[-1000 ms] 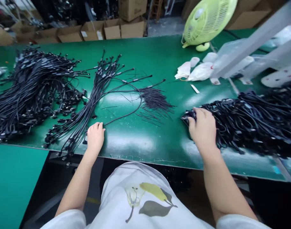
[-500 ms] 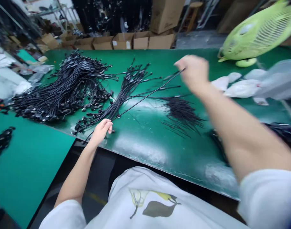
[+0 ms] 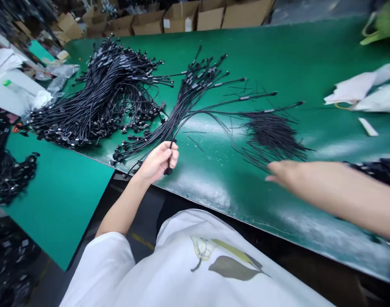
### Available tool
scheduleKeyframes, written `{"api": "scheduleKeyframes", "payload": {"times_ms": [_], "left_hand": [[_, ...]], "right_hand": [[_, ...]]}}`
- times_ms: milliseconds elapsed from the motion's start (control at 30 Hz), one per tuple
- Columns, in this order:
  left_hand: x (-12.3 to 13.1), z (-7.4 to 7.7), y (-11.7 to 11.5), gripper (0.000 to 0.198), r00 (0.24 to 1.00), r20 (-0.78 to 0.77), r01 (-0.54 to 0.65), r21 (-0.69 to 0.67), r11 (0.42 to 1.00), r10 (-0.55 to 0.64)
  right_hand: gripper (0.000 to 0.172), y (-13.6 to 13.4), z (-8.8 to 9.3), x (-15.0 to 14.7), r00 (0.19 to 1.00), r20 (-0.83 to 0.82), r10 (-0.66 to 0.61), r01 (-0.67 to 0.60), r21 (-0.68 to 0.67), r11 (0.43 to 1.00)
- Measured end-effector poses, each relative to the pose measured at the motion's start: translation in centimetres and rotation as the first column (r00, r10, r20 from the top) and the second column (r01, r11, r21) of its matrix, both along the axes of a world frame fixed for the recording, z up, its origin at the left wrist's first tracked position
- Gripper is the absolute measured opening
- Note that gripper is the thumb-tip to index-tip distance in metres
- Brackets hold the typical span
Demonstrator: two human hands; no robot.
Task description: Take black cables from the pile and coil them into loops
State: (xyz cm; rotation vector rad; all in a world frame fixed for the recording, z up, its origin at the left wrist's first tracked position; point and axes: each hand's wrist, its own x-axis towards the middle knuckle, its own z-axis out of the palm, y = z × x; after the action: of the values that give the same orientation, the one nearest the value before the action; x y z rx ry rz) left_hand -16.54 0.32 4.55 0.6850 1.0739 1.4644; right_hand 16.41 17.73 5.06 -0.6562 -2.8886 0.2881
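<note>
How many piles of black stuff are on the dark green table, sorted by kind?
Cable piles: 3 (big heap, fanned bundle, heap at the right edge)
Thin strand piles: 1
Total: 4 piles; the left hand grips one cable beside the fanned bundle.

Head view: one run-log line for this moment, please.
left hand: grips black cable | right hand: open, near thin black strands
</note>
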Motion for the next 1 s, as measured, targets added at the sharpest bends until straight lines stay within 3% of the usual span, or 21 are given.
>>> {"api": "scheduleKeyframes", "payload": {"times_ms": [67, 133, 233, 300, 367, 467, 567, 633, 700, 767, 833, 933, 1000], "left_hand": [[2.5, -0.1, 0.9, 0.032, 0.991, -0.123, 0.049, 0.024, 0.999, -0.046], [5.0, -0.2, 1.3, 0.03, 0.946, -0.309, 0.109, 0.026, 0.994, -0.096], [7.8, -0.2, 0.8, 0.027, 0.85, -0.481, 0.23, -0.03, 0.973, -0.216], [8.5, -0.2, 0.0, 0.031, 0.861, -0.408, 0.306, -0.06, 0.95, -0.303], [8.3, 0.1, -0.7, 0.037, 0.914, -0.233, 0.329, -0.05, 0.943, -0.331], [6.8, 1.1, -1.3, 0.033, 0.981, 0.037, 0.19, -0.028, 0.981, -0.189], [4.7, 2.4, -1.6, 0.026, 0.97, 0.207, -0.124, -0.033, 0.992, 0.128], [3.7, 3.0, -1.5, 0.026, 0.929, 0.259, -0.265, -0.036, 0.963, 0.265], [3.6, 3.1, -0.8, 0.023, 0.919, 0.247, -0.311, -0.03, 0.95, 0.308], [4.5, 2.5, 0.3, 0.02, 0.941, 0.16, -0.304, 0.005, 0.953, 0.299], [6.3, 1.4, 1.7, 0.022, 0.969, -0.013, -0.244, 0.067, 0.968, 0.245], [9.5, 0.0, 2.9, 0.031, 0.935, -0.349, -0.024, 0.09, 0.996, 0.054], [11.1, -0.6, 2.7, 0.032, 0.864, -0.494, 0.135, 0.034, 0.99, -0.101]], "right_hand": [[0.029, -3.5, 0.3, -1.4, 0.972, 0.141, 0.186, -0.171, -0.112, 0.979], [0.022, -5.5, 2.0, -3.4, 0.945, 0.156, 0.288, -0.252, -0.215, 0.943], [0.022, -5.5, 4.9, -5.7, 0.969, 0.053, 0.243, -0.229, -0.195, 0.954], [0.022, -3.9, 5.8, -6.2, 0.99, 0.005, 0.14, -0.139, -0.086, 0.987], [0.023, -1.5, 5.5, -5.7, 0.998, -0.02, 0.053, -0.053, -0.006, 0.999], [0.023, 2.2, 3.4, -3.8, 0.994, -0.108, 0.022, -0.034, -0.107, 0.994], [0.03, 4.3, 0.6, -1.2, 0.965, -0.262, -0.001, -0.058, -0.217, 0.974], [0.037, 4.3, -0.8, 0.2, 0.948, -0.316, -0.049, -0.012, -0.187, 0.982], [0.036, 3.0, -1.8, 0.9, 0.943, -0.314, -0.11, 0.086, -0.09, 0.992], [0.03, 0.5, -2.1, 0.8, 0.959, -0.248, -0.135, 0.153, 0.055, 0.987], [0.025, -2.4, -1.7, 0.0, 0.993, -0.111, -0.027, 0.041, 0.129, 0.991], [0.029, -5.4, 0.1, -1.7, 0.969, -0.017, 0.246, -0.246, 0.01, 0.969], [0.031, -5.6, 1.2, -2.7, 0.965, -0.132, 0.227, -0.237, -0.063, 0.97]]}}
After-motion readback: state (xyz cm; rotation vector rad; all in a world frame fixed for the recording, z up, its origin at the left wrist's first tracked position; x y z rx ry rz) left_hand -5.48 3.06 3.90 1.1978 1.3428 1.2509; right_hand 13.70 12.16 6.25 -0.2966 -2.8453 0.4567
